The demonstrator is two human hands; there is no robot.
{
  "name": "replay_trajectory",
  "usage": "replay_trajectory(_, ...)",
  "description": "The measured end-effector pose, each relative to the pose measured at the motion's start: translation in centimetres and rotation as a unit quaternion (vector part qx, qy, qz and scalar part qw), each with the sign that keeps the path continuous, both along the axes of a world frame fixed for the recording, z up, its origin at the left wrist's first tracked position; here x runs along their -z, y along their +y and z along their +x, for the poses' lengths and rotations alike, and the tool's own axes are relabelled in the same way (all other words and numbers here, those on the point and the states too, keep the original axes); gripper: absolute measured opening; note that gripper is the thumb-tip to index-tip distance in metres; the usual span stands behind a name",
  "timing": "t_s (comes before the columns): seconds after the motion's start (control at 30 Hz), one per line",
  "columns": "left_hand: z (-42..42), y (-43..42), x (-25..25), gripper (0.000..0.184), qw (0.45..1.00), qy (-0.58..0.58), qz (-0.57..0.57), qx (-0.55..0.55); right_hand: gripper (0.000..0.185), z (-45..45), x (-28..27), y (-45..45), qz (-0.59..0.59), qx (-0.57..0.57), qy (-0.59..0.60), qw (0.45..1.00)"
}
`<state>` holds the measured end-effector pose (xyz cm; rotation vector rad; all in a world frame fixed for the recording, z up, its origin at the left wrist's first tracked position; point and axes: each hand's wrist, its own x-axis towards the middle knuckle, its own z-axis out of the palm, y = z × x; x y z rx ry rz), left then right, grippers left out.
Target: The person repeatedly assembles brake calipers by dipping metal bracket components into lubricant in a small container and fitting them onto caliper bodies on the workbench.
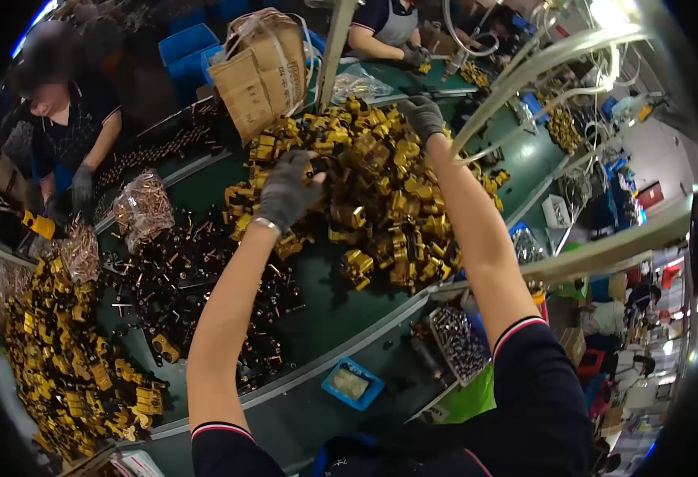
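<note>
A large heap of yellow metal parts with black pieces (400,187) lies on the green work surface in front of me. My left hand (288,191), in a dark grey glove, rests against the heap's left side, its thumb apart from the fingers. At the heap's far right edge is my right hand (423,118), gloved alike, fingers stretched out over the parts. I see no single part gripped in either hand. Small black parts and pins (182,270) are scattered left of my left forearm.
A cardboard box (260,75) stands behind the heap. Bagged copper-coloured pins (144,208) and another yellow heap (63,358) lie left. Near me are a blue tray (353,383) and a bin of metal pieces (462,342). Co-workers (71,119) work at left and across. A metal post (337,52) rises behind.
</note>
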<state>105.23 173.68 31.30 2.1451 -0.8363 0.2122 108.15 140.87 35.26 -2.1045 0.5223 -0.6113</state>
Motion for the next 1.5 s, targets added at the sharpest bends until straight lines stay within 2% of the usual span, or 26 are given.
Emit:
replay_trajectory(0.03, 0.7, -1.8, -1.5, 0.044, 0.999, 0.025, 0.025, 0.016, 0.024, 1.6, -0.7, -2.0, -0.177, -0.026, 0.053, 0.983)
replay_trajectory(0.07, 1.5, -3.4, -3.2, 0.044, 0.997, 0.049, 0.049, 0.032, 0.029, 4.4, 0.4, -6.4, -0.286, -0.049, 0.095, 0.952)
replay_trajectory(0.13, 4.1, -7.3, -3.1, 0.044, 0.998, 0.02, 0.007, 0.063, 0.034, 4.4, -1.2, -7.2, -0.245, -0.097, 0.163, 0.951)
replay_trajectory(0.27, 9.5, -15.2, -1.6, 0.032, 0.941, 0.236, -0.135, 0.199, 0.034, 6.2, 2.0, -13.8, -0.047, -0.136, 0.254, 0.957)
replay_trajectory(0.33, 10.9, -17.9, -0.9, 0.03, 0.938, 0.308, -0.116, 0.109, 0.035, 6.6, 3.2, -14.8, 0.062, -0.136, 0.276, 0.949)
replay_trajectory(0.37, 11.5, -19.2, 0.4, 0.032, 0.954, 0.283, -0.069, 0.068, 0.035, 6.4, 3.6, -14.7, 0.112, -0.131, 0.275, 0.946)
replay_trajectory(0.4, 12.2, -20.8, 1.9, 0.033, 0.966, 0.256, -0.023, 0.029, 0.037, 7.3, 5.3, -16.8, -0.016, -0.216, 0.309, 0.926)
replay_trajectory(0.43, 12.4, -22.0, 3.7, 0.048, 0.971, 0.24, 0.01, 0.014, 0.036, 7.3, 6.5, -19.3, -0.014, -0.229, 0.316, 0.921)
replay_trajectory(0.53, 12.1, -21.1, 4.0, 0.055, 0.978, 0.173, 0.11, 0.045, 0.038, 5.9, 7.2, -19.0, -0.004, -0.26, 0.326, 0.909)
replay_trajectory(0.6, 13.4, -22.4, 5.0, 0.059, 0.948, 0.239, 0.184, 0.1, 0.041, 5.6, 7.1, -18.2, -0.014, -0.286, 0.333, 0.898)
replay_trajectory(0.63, 13.5, -22.4, 5.5, 0.061, 0.947, 0.213, 0.2, 0.13, 0.043, 5.6, 7.1, -18.5, -0.025, -0.305, 0.333, 0.892)
replay_trajectory(0.7, 12.2, -20.9, 4.6, 0.073, 0.947, 0.215, 0.2, 0.127, 0.048, 5.5, 7.0, -17.6, -0.049, -0.345, 0.33, 0.877)
replay_trajectory(0.8, 11.2, -19.8, 5.1, 0.072, 0.944, 0.138, 0.285, 0.096, 0.051, 3.9, 7.4, -16.1, -0.109, -0.376, 0.297, 0.871)
replay_trajectory(0.83, 10.6, -19.3, 5.1, 0.073, 0.942, 0.126, 0.294, 0.097, 0.05, 3.0, 7.7, -15.9, -0.147, -0.379, 0.278, 0.87)
replay_trajectory(0.93, 8.7, -17.7, 5.4, 0.074, 0.954, 0.031, 0.29, 0.074, 0.044, 1.2, 8.8, -16.3, 0.004, -0.275, 0.278, 0.92)
replay_trajectory(1.0, 7.3, -17.2, 4.3, 0.077, 0.92, 0.079, 0.372, 0.097, 0.054, 0.7, 7.9, -12.6, 0.138, -0.131, 0.374, 0.908)
replay_trajectory(1.07, 6.1, -16.2, 4.1, 0.087, 0.908, 0.096, 0.393, 0.113, 0.06, -0.4, 5.7, -8.9, 0.094, -0.154, 0.372, 0.911)
replay_trajectory(1.13, 4.0, -13.7, 3.4, 0.076, 0.931, 0.114, 0.33, 0.109, 0.05, -0.9, 5.9, -7.6, -0.048, -0.212, 0.314, 0.924)
replay_trajectory(1.17, 3.2, -12.7, 3.1, 0.082, 0.92, 0.138, 0.346, 0.122, 0.048, -0.2, 6.3, -6.9, -0.138, -0.226, 0.33, 0.906)
replay_trajectory(1.2, 2.4, -11.6, 2.9, 0.084, 0.914, 0.119, 0.371, 0.114, 0.048, 0.2, 6.4, -6.6, -0.135, -0.232, 0.323, 0.908)
replay_trajectory(1.27, 0.4, -9.4, 2.0, 0.089, 0.891, 0.113, 0.431, 0.089, 0.048, 0.0, 6.3, -5.2, -0.115, -0.272, 0.439, 0.848)
replay_trajectory(1.33, 0.2, -7.2, 3.4, 0.087, 0.901, 0.129, 0.398, 0.116, 0.047, -0.6, 8.6, -4.3, -0.071, -0.282, 0.396, 0.871)
replay_trajectory(1.4, -1.9, -4.9, 3.7, 0.086, 0.909, 0.133, 0.379, 0.111, 0.054, -3.8, 4.6, 2.6, -0.267, -0.25, 0.374, 0.852)
replay_trajectory(1.43, -3.3, -4.0, 3.9, 0.085, 0.924, 0.102, 0.365, 0.055, 0.063, -4.7, 3.2, 4.2, -0.108, -0.206, 0.459, 0.858)
replay_trajectory(1.47, -4.5, -3.1, 4.2, 0.083, 0.935, 0.067, 0.349, 0.001, 0.063, -5.3, 4.7, 3.5, -0.101, -0.204, 0.454, 0.862)
replay_trajectory(1.5, -5.3, -2.3, 5.0, 0.08, 0.945, 0.055, 0.321, -0.016, 0.066, -6.4, 5.8, 3.7, -0.306, -0.288, 0.369, 0.829)
